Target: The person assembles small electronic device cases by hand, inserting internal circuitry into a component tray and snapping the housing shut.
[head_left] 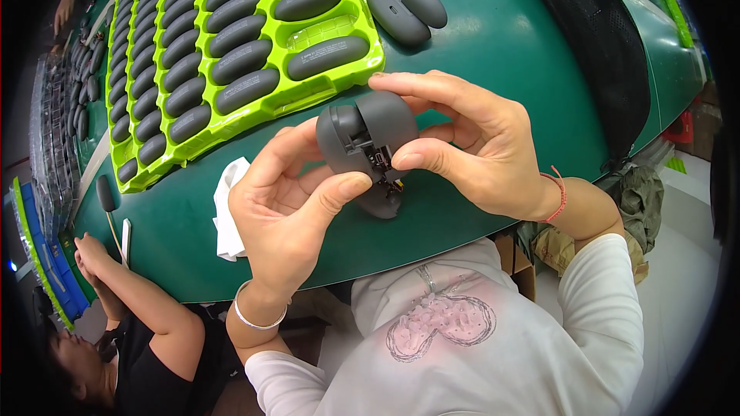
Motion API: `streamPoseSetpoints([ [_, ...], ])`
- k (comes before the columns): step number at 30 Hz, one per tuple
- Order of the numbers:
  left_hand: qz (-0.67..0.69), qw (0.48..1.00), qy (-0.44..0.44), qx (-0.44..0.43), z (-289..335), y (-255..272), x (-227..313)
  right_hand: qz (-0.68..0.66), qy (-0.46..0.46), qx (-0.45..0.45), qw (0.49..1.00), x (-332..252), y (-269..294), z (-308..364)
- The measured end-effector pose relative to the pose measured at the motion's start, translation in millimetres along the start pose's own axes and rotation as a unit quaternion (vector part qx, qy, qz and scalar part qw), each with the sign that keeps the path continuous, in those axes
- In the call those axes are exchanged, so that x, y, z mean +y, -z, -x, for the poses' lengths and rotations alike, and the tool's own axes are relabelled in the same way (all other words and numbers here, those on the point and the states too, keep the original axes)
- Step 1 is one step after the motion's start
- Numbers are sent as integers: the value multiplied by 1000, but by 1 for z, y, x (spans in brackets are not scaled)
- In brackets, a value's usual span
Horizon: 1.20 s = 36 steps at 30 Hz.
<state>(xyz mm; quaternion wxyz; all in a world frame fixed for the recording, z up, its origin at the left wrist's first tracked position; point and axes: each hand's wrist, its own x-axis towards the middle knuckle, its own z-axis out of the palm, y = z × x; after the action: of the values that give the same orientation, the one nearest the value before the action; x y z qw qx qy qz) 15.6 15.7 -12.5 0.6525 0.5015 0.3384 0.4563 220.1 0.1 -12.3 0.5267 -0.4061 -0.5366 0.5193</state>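
Both hands hold a dark grey, rounded earbud charging case (pixel 337 141) above the table. Its shell stands apart along a gap, where small inner parts and bits of metal show. My left hand (pixel 281 204) grips the left part, thumb on the lower edge. On the right part, my right hand (pixel 482 146) has its thumb near the gap and its fingers around the far side. Below the case hangs another dark piece (pixel 379 204); whether it is joined to the case I cannot tell. A white cloth (pixel 228 212) lies by my left hand.
A lime green tray (pixel 223 132) with rows of dark oval cases fills the far left. Two loose dark pieces (pixel 401 19) lie beyond my right hand on the green table (pixel 493 38). A black mesh bag (pixel 590 54) sits at right. A co-worker's arm (pixel 150 300) rests at lower left.
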Motion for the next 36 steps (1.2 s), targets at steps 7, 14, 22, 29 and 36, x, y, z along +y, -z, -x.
streamPoseSetpoints([
  [7, -4, 1000, 22, 6, -1, 4, 2, -64, -17, -50, 997, 1, 1, -5],
  [14, -50, 999, -13, 9, 0, 0, 2, 2, 11, -51, 999, 3, 1, -4],
  [22, -144, 989, -30, -7, 0, -1, 6, 92, 52, -112, 988, 1, 6, -2],
  [29, -111, 994, -12, 7, 0, -2, 6, 20, 17, -91, 995, 5, 3, -2],
  [36, -160, 986, -39, 1, 0, -2, 3, 31, 6, -93, 995, 3, 5, -1],
])
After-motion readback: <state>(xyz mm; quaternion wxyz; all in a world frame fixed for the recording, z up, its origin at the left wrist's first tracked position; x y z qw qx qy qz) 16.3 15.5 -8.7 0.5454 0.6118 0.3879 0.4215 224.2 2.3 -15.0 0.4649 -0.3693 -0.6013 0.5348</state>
